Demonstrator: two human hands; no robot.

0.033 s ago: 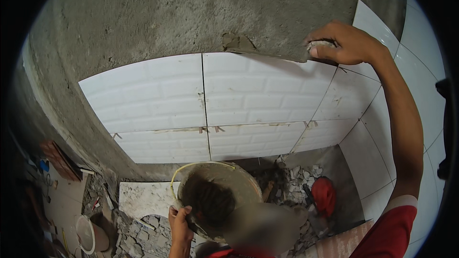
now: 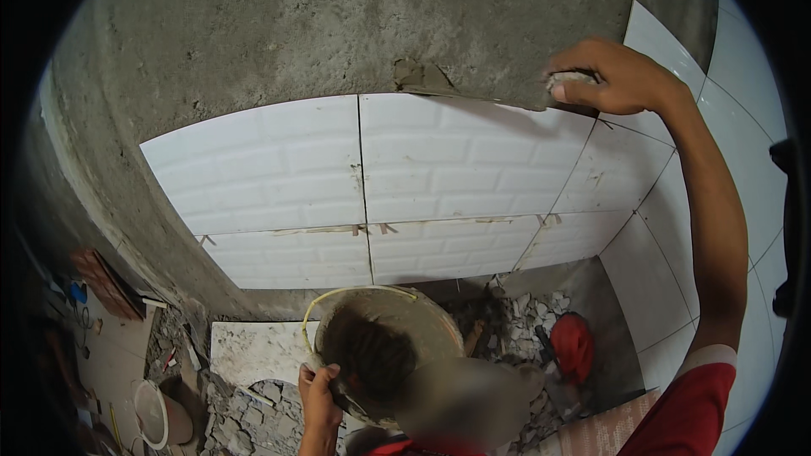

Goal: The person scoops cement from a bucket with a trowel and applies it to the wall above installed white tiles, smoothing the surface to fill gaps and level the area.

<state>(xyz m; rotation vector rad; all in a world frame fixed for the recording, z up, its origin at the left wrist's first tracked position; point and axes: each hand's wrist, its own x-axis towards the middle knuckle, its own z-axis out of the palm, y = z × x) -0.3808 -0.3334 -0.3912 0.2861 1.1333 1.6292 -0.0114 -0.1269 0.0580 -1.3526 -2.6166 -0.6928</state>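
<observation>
My right hand (image 2: 612, 80), at the upper right, is closed around a pale, crusted object (image 2: 570, 78). Only its rough end shows between my fingers, so its kind is unclear. The hand is against the grey plastered wall (image 2: 279, 25), just above the top edge of the white wall tiles (image 2: 473, 156). Wet mortar (image 2: 422, 76) sticks to the wall left of it, right above the tiles. Low in the view, my left hand (image 2: 319, 393) grips the near left rim of a mortar-smeared bucket (image 2: 435, 329), which has a yellow handle and dark contents.
Rubble (image 2: 253, 422) covers the floor around the bucket. A red cloth-like item (image 2: 573, 346) lies at the right, near the tiled side wall (image 2: 650, 279). Over at the left stand a small pale bucket (image 2: 173, 422) and a dirty white slab (image 2: 262, 350). A blurred patch hides the bucket's lower right.
My right hand has shifted very slightly to the right along the top of the tiles. The left hand and the bucket stay where they were.
</observation>
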